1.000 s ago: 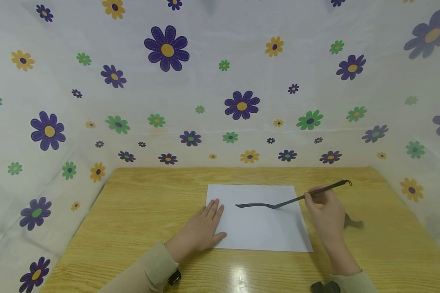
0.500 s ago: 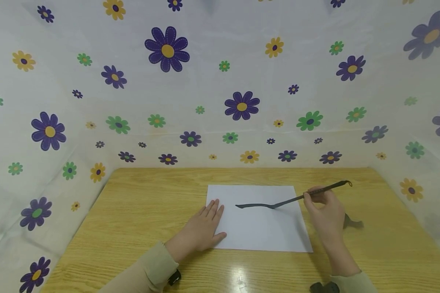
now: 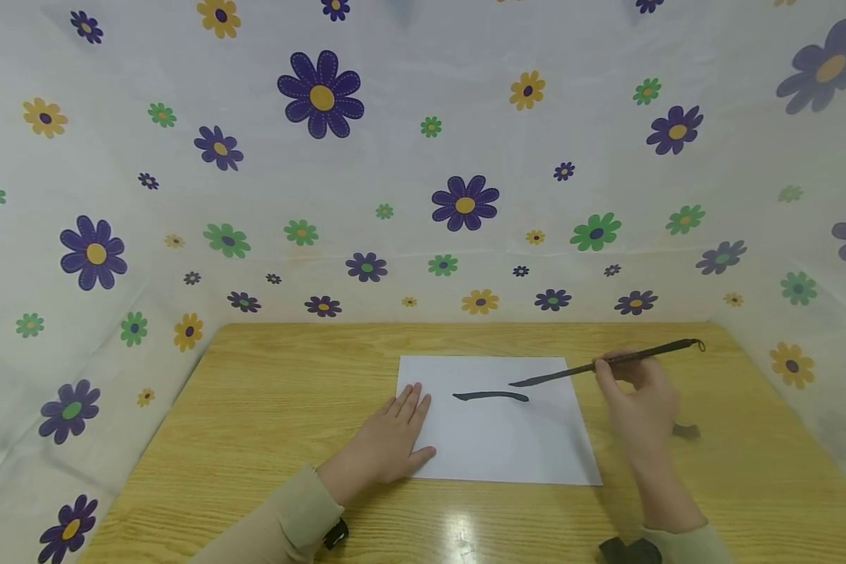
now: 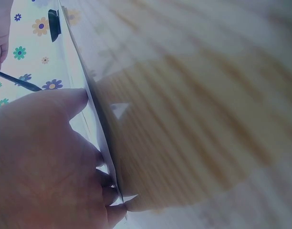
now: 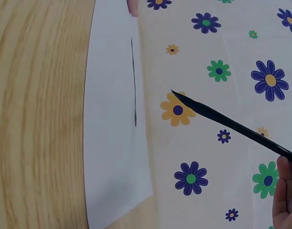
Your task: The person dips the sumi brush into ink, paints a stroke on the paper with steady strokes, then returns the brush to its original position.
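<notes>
A white sheet of paper [image 3: 507, 446] lies on the wooden table, with one black, nearly level brush stroke [image 3: 491, 395] on its upper half. My left hand [image 3: 388, 435] rests flat on the sheet's left edge, fingers straight and thumb spread. My right hand [image 3: 638, 403] pinches the dark handle of a writing brush [image 3: 564, 374] between thumb and fingers. Its black tip is raised off the paper, above the stroke's right part; the right wrist view shows the brush [image 5: 217, 117] apart from the sheet.
A dark object [image 3: 687, 431] lies on the table [image 3: 289, 392] just right of my right hand, which partly hides it; its kind cannot be made out. Flower-patterned white cloth [image 3: 395, 157] encloses the back and sides of the table.
My right hand has lifted the brush off the stroke's right end and moved slightly right and up. The whole stroke now shows. My left hand has stayed put.
</notes>
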A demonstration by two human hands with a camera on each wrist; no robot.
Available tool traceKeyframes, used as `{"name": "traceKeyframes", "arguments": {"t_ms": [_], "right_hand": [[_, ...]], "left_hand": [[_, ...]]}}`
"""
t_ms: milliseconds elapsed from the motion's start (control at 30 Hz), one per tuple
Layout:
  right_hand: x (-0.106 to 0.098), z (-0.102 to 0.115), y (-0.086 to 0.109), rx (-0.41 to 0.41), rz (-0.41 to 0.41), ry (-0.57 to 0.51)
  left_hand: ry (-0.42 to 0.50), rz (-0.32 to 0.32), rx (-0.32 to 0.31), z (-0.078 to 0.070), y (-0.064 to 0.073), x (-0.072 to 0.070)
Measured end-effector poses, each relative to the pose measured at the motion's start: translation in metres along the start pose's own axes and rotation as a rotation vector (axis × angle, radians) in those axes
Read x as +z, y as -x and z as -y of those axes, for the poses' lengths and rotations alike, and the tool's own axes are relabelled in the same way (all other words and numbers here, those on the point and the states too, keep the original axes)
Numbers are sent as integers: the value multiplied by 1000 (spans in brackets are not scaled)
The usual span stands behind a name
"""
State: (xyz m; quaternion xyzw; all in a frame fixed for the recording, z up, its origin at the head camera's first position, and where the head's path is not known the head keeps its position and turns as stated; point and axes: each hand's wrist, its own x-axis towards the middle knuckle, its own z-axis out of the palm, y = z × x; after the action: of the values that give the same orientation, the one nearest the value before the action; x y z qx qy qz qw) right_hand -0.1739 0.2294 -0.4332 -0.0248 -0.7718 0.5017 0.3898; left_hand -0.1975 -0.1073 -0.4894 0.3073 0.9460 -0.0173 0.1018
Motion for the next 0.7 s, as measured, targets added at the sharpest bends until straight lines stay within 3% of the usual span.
{"name": "traceKeyframes", "arguments": {"t_ms": [200, 500, 700], "right_hand": [[-4, 8, -5, 19, -7, 23], [-14, 9, -14, -81, -9, -23], [-23, 7, -22, -100, -21, 1]], "left_hand": [[0, -3, 3, 0, 1, -1], [4, 0, 0, 0, 1, -1], [8, -1, -2, 0, 1, -2]]}}
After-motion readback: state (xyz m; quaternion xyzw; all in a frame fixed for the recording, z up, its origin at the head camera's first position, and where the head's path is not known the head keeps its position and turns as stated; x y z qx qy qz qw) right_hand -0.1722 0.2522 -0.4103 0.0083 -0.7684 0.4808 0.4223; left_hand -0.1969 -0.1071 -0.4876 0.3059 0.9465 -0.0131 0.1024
